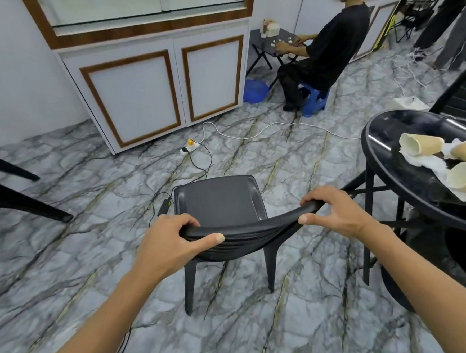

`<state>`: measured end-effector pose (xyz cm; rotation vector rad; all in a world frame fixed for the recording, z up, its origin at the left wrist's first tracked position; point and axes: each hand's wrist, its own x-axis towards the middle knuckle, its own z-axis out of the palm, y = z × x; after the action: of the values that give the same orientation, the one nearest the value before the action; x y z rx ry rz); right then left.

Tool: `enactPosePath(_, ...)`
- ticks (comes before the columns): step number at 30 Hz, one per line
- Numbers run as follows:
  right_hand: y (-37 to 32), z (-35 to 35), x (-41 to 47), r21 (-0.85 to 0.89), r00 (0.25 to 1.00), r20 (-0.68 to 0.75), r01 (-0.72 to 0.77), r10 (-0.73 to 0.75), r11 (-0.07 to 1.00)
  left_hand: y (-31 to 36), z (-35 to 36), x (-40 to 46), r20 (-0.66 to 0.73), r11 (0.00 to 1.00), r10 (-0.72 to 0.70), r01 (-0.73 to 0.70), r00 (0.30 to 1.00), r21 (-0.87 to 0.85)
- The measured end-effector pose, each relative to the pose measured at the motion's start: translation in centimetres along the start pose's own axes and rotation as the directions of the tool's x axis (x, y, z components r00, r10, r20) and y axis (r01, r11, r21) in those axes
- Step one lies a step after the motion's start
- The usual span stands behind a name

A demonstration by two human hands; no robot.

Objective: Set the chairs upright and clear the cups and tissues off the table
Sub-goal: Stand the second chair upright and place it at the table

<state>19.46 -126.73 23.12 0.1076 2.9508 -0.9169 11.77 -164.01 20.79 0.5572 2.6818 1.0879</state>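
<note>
Marbled grey floor [83, 248], a white cabinet [149, 87] beyond the hands; a power strip [189, 147] and cables are trailed across the floor just past the chair.

A black plastic chair [222, 200] is stood on its legs directly in front, its seat facing away. The curved top rail of the backrest is gripped at both ends: left hand [166, 243] with fingers over the rail and thumb laid under it, right hand [334, 211] curled over the far end, thumb tucked beneath.

Step in hand, judged: seating this chair squarely. The grip should be kept even at both ends, all four feet brought flat to the floor, and the front legs kept off the cable before release.

To the right of the right hand, the round black surface [380, 148] is seen bearing tipped paper cups [421, 145] on crumpled tissues [431, 164], untouched. Left of the left hand, dark legs of another chair [17, 202] are pointed sideways, apparently toppled.
</note>
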Motion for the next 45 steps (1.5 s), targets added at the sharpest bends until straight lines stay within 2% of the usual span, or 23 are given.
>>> enactPosePath(7, -0.1, 0.3, -1.8, 0.007, 0.998, -0.055, 0.003, -0.003, 1.000, 0.7, -0.3, 0.0, -0.011, 0.994, 0.014, -0.016, 1.000, -0.110)
enactPosePath(14, -0.2, -0.4, -7.3, 0.059, 0.978, -0.158, -0.129, 0.136, 0.990, 3.0, 0.6, 1.8, 0.037, 0.994, 0.069, -0.066, 0.997, -0.093)
enactPosePath(23, 1.1, -0.7, -14.8, 0.110, 0.922, -0.248, -0.279, 0.298, 0.954, 6.3, 3.3, 3.4, 0.225, 0.978, 0.198, -0.177, 0.954, -0.110)
enactPosePath(29, 0.8, -0.4, -18.2, 0.108, 0.850, -0.325, -0.402, 0.415, 0.909, 8.0, 4.8, 6.3, 0.393, 0.958, 0.285, -0.260, 0.874, -0.118)
enactPosePath(35, 1.2, -0.3, -20.8, 0.164, 0.739, -0.384, -0.535, 0.553, 0.829, 12.4, 7.2, 9.5, 0.535, 0.920, 0.373, -0.375, 0.758, -0.110)
enactPosePath(40, 1.4, -0.5, -21.8, 0.211, 0.644, -0.428, -0.611, 0.634, 0.763, 16.1, 9.5, 13.0, 0.629, 0.870, 0.456, -0.465, 0.629, -0.165)
enactPosePath(43, 2.0, -0.6, -22.9, 0.276, 0.554, -0.497, -0.629, 0.668, 0.727, 18.4, 11.3, 14.4, 0.637, 0.833, 0.515, -0.511, 0.574, -0.213)
enactPosePath(45, 2.4, -0.7, -23.2, 0.300, 0.520, -0.523, -0.628, 0.675, 0.718, 19.6, 12.5, 15.6, 0.621, 0.800, 0.559, -0.555, 0.550, -0.228)
